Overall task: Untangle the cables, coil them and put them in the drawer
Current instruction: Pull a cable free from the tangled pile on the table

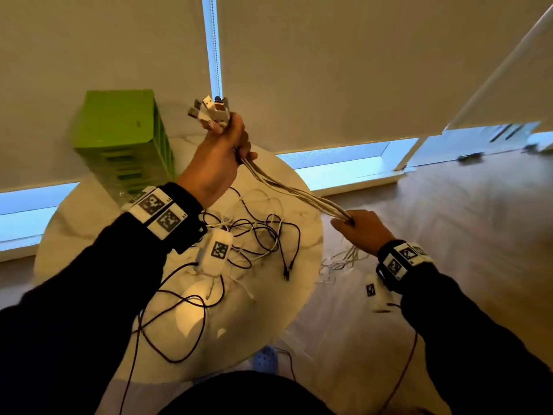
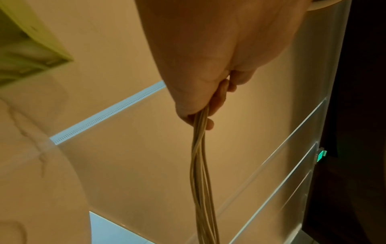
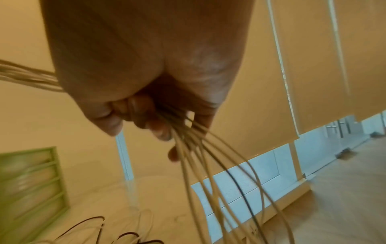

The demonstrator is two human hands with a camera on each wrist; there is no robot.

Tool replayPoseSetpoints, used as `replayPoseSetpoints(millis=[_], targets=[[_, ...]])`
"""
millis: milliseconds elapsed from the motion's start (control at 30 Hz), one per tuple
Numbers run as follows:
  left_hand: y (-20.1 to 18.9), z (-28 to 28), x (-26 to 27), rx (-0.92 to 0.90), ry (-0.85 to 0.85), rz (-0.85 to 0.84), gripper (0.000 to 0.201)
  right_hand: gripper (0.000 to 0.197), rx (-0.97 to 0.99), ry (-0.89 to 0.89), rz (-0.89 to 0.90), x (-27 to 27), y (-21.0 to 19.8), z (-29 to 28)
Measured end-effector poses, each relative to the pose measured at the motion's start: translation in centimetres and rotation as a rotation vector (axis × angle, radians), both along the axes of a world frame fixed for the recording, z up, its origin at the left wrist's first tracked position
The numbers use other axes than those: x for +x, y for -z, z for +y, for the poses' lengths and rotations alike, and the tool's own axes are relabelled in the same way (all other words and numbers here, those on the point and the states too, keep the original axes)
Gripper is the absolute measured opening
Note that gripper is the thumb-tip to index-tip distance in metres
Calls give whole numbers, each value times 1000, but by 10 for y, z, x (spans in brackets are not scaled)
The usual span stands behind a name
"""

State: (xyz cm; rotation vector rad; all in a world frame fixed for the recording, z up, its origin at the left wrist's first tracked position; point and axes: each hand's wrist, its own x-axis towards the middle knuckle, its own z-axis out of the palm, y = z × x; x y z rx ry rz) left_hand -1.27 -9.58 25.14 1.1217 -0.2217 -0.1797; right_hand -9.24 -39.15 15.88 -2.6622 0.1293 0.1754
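Note:
My left hand [image 1: 227,139] is raised above the round table and grips a bundle of several white cables [image 1: 287,190] just below their USB plugs [image 1: 209,110], which stick up out of the fist. The bundle runs taut down to the right into my right hand [image 1: 356,229], which grips it off the table's right edge. Below that hand the loose ends [image 1: 341,262] trail to the floor. In the left wrist view the cables [image 2: 200,173] hang from the fist [image 2: 200,105]. In the right wrist view they fan out [image 3: 208,173] from curled fingers [image 3: 150,118]. The green drawer unit [image 1: 125,142] stands at the table's back left.
A tangle of black and white cables [image 1: 257,235] lies on the white marble table [image 1: 98,235]. Dark red wires run from my wrist devices. Roller blinds hang behind, wooden floor [image 1: 463,205] spreads to the right, and a blue shoe [image 1: 266,359] shows below the table.

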Motion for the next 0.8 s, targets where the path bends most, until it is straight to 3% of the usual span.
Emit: replayPoseSetpoints(millis=[67, 100, 200, 233, 300, 333, 367, 433, 500, 633, 800], targets=[[-3, -17, 3, -33, -41, 14, 15, 44, 20, 73, -117, -15, 1, -7], [-4, -25, 3, -49, -46, 33, 16, 41, 9, 72, -91, -23, 4, -9], [-1, -53, -2, -77, 134, 71, 25, 34, -84, 2, 250, -46, 21, -15], [3, -66, -6, -64, 229, 85, 25, 54, -105, -4, 363, -54, 28, -18], [15, -88, -17, 42, 395, 87, 24, 116, -117, 36, 427, -62, 36, -19], [20, -101, -23, 126, 474, 51, 25, 131, -75, 81, 370, -64, 35, -16], [27, -111, -30, 242, 532, -13, 27, 133, 6, 121, 278, -64, 29, -12], [37, -129, -45, 492, 638, -173, 31, 114, 268, 136, 90, -62, 10, -1], [44, -145, -54, 651, 672, -291, 34, 83, 519, 115, -2, -64, -6, 11], [53, -174, -55, 705, 553, -503, 51, 34, 877, 277, -102, -70, -15, 25], [50, -194, -53, 662, 847, -315, 49, 27, 1372, 544, -133, -81, -21, 17]])
